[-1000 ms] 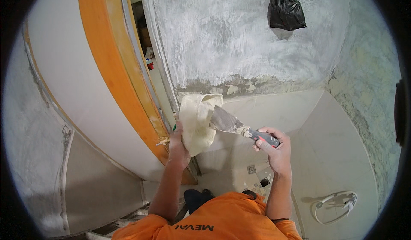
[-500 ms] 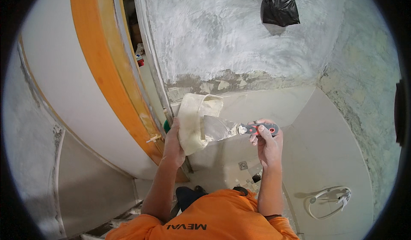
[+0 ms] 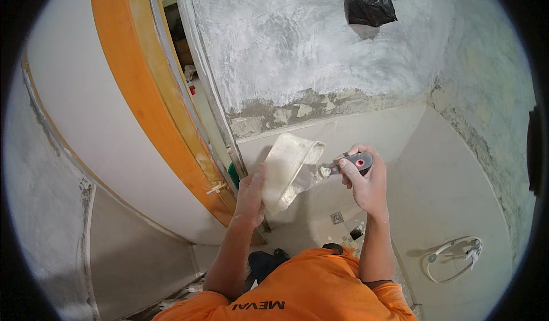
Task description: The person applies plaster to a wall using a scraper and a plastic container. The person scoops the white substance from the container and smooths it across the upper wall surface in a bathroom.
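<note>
My left hand [image 3: 251, 192] grips a cream, compound-smeared plastic tub [image 3: 286, 163] by its left side, tilted on its side with the rim toward the right. My right hand [image 3: 361, 178] is closed on a wide putty knife [image 3: 351, 163] by its dark grey and red handle, thumb on top. The knife's blade reaches left to the tub's right rim; its far end is hidden by the tub. Pale compound coats the neck of the blade and my fingers.
A plastered wall [image 3: 309, 40] with a black bag [image 3: 370, 3] is ahead above tiles. An orange-edged door [image 3: 131, 86] and a narrow gap stand at left, a green object [image 3: 233, 173] low beside them. A shower hose [image 3: 452, 258] hangs at lower right; small mosaic tiles lie below.
The tub has shifted right and tipped further, its rim turning toward the knife. My right hand has risen slightly, and the blade is now mostly hidden at the tub's rim.
</note>
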The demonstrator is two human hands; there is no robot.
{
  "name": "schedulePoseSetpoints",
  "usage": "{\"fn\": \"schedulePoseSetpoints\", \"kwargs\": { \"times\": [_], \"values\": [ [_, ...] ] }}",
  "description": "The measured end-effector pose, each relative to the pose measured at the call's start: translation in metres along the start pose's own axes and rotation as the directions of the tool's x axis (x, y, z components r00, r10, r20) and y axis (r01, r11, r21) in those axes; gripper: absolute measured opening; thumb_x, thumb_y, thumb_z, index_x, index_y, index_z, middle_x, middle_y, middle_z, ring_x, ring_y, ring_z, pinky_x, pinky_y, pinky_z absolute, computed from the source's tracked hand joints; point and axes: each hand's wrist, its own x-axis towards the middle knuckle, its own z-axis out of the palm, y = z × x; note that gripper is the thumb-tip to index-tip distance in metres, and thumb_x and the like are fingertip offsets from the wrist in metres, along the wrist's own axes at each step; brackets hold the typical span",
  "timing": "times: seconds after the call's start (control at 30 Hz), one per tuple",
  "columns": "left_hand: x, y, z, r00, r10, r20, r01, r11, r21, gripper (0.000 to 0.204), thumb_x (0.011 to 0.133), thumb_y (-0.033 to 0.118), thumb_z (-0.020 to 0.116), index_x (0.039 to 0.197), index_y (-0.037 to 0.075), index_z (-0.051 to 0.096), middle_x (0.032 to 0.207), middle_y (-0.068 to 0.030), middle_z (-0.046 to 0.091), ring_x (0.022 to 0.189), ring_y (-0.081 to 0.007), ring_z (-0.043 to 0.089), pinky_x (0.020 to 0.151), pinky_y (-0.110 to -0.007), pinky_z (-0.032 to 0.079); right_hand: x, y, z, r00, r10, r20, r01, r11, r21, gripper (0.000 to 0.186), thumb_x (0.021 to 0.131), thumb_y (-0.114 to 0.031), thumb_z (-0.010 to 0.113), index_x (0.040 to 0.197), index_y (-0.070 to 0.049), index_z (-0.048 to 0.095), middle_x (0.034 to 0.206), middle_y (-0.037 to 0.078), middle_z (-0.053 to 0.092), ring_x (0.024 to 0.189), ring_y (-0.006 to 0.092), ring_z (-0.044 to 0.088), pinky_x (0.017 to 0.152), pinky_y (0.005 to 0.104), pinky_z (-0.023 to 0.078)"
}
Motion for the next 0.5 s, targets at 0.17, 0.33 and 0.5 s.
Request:
{"fn": "schedulePoseSetpoints", "kwargs": {
  "times": [0.17,0.33,0.5],
  "values": [
    [-0.008,0.009,0.011,0.999,-0.017,0.034,0.017,1.0,0.024,0.052,0.102,0.046,0.059,0.116,-0.004,0.066,0.1,-0.0087,0.071,0.084,-0.0151,0.071,0.069,-0.03,0.06,0.003,0.023,0.003,0.993,0.105,0.056,-0.108,0.993,0.055,0.015,0.093,-0.01,0.069,0.099,-0.005,0.056,0.072,0.002,0.061,0.053,0.0072,0.055,0.046,0.0234,0.041],
    [-0.002,0.002,0.002,0.998,-0.039,0.048,0.036,0.997,0.072,0.051,0.105,0.047,0.051,0.124,0.0,0.061,0.108,-0.0088,0.068,0.088,-0.0184,0.07,0.076,-0.036,0.059,0.003,0.034,0.007,0.989,0.149,-0.012,-0.148,0.984,0.1,0.01,0.091,-0.009,0.062,0.096,-0.006,0.054,0.071,0.004,0.061,0.048,0.01,0.053,0.04,0.0244,0.037],
    [0.006,-0.007,0.0,0.999,-0.04,0.032,0.043,0.995,-0.092,0.056,0.103,0.049,0.056,0.125,-0.002,0.062,0.11,-0.0104,0.069,0.092,-0.0197,0.071,0.076,-0.035,0.061,0.0,0.037,0.005,0.979,0.189,-0.084,-0.17,0.967,0.189,0.009,0.091,-0.009,0.061,0.095,-0.006,0.053,0.071,0.006,0.062,0.048,0.0102,0.054,0.04,0.024,0.036]
  ]
}}
